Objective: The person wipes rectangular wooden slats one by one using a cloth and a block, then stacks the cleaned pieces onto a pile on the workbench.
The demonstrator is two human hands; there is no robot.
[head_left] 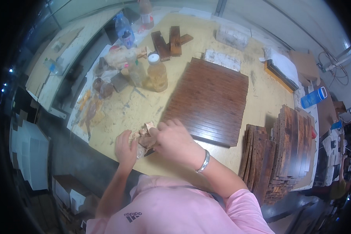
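Near the front edge of the pale yellow table, both my hands work on a crumpled, stained tan cloth [145, 139]. My left hand [126, 151] is closed on its left side, fingers bent against it. From the right, my right hand [176, 141] grips the cloth, its fingers curled and partly hidden. A small dark edge [149, 152] shows under the cloth; what it belongs to, I cannot make out. Just beyond my right hand lies a wide panel of dark brown wooden strips [210, 99] set side by side.
Stacks of brown wooden boards [290, 144] stand at the right. On the left are a white-capped bottle of yellowish liquid [157, 74], a see-through bottle [135, 72] and stained rags [119, 56]. Loose dark wood pieces [175, 41] lie at the back. A blue bottle [314, 97] lies far right.
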